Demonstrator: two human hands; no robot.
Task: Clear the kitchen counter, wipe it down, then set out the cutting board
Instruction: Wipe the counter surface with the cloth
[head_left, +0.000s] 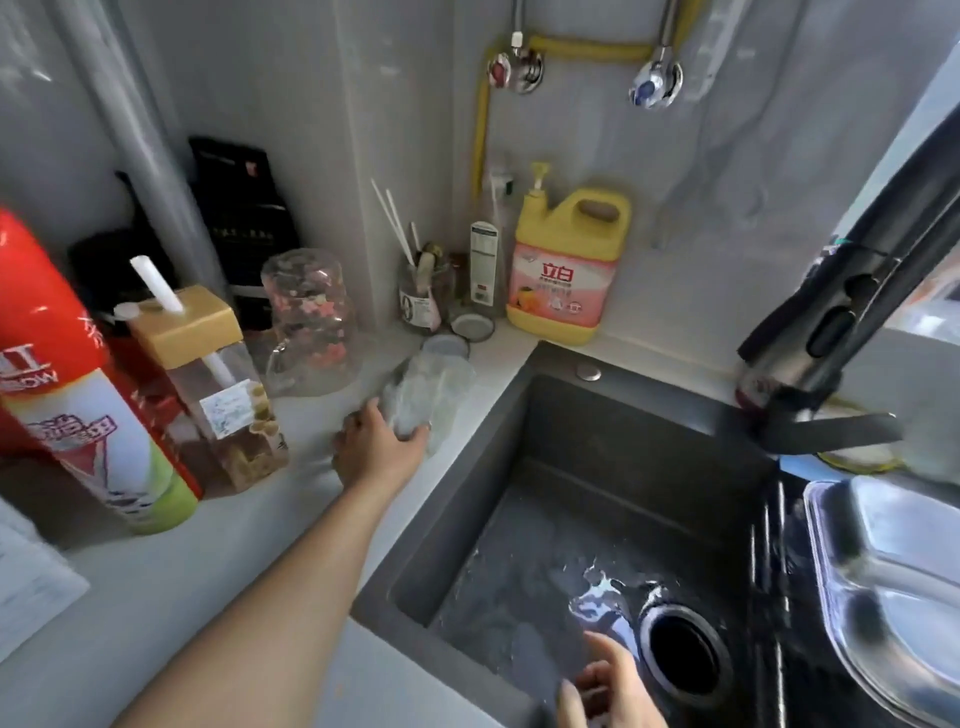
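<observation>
My left hand (376, 449) reaches across the pale counter (156, 587) and grips a clear glass (428, 397) that is blurred and tilted, close to the sink's left rim. An upside-down clear patterned glass (311, 317) stands just behind it. My right hand (605, 686) hovers low over the dark sink (571, 519) with fingers relaxed and holds nothing. No cutting board shows in this view.
On the left stand a red and white spray can (88, 405) and a yellow-lidded clear container (218, 389). At the back corner are a yellow detergent jug (566, 270), a jar of utensils (423, 291) and two lids. A black faucet (852, 312) overhangs the sink's right side.
</observation>
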